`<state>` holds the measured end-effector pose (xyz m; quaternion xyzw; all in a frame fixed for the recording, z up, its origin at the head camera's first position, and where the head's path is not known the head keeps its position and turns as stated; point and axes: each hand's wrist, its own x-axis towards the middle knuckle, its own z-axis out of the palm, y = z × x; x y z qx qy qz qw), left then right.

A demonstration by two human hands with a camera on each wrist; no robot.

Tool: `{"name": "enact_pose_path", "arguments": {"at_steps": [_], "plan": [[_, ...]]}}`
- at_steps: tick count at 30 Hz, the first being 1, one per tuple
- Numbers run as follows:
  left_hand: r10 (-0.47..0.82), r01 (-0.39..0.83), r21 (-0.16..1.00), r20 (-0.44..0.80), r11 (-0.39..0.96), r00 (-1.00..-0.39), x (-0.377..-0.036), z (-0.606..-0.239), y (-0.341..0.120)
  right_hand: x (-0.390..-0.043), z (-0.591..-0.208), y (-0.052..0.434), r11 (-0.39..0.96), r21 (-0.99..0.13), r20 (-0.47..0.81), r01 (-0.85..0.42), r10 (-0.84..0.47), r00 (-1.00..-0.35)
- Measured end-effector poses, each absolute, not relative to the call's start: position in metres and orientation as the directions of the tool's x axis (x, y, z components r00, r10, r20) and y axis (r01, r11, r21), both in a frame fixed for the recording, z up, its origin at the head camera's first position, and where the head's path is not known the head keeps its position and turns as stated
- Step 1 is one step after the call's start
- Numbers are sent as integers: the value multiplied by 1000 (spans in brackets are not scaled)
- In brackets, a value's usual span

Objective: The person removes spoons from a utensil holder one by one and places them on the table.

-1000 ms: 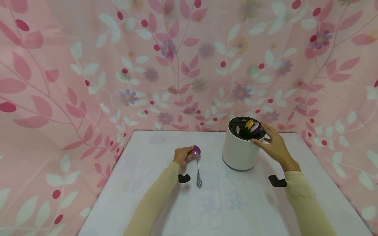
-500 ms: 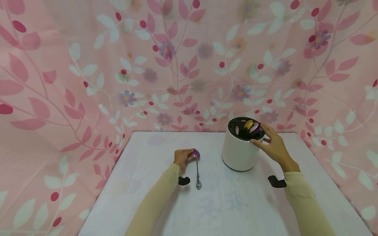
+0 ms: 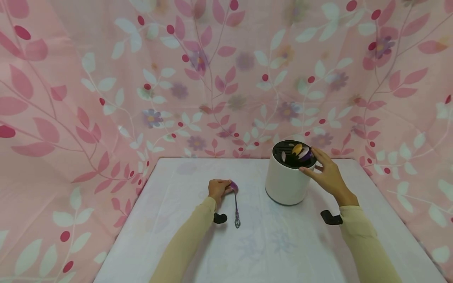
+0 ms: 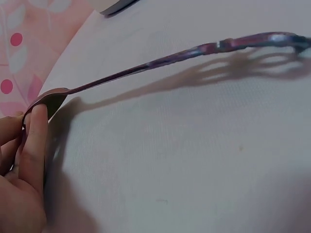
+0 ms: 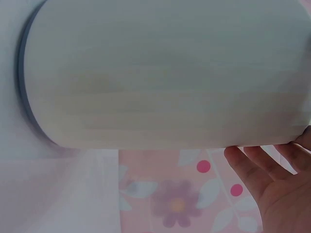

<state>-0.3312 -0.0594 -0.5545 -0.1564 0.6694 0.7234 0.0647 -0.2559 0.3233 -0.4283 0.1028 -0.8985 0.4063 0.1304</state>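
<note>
the left hand (image 3: 217,189) pinches the bowl of a purple spoon (image 3: 236,205), whose handle end rests on the white table (image 3: 283,243). to the right, the right hand (image 3: 327,175) rests with relaxed fingers on the rim of the white utensil holder (image 3: 284,181), which stands upright with cutlery inside.

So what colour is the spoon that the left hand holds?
Metallic purple; the spoon in the left hand shows best in the head view.

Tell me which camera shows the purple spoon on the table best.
The head view: the whole purple spoon shows there, its bowl pinched by the left hand and its ornate handle lying on the table. The left wrist view shows it close and lengthwise, with the bowl partly hidden by fingers. The right wrist view shows none of it.
</note>
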Motion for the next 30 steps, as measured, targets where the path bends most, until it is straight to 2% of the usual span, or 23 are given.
{"name": "enact_pose_path", "arguments": {"at_steps": [8, 14, 22, 30], "plan": [[-126, -147, 985, -136, 85, -983, -335, -569, -79, -257, -429, 320, 646, -702, 323, -299, -86, -942], [-139, -57, 993, -42, 106, -989, -328, -569, -102, -257, -432, 322, 650, -699, 321, -298, -87, -943], [-224, -127, 991, -116, 36, -968, -329, -567, -131, -256, -431, 326, 659, -703, 307, -269, -60, -950], [-267, -164, 986, -162, -17, -950, -329, -560, -141, -258, -432, 326, 656, -701, 322, -281, -60, -945]]}}
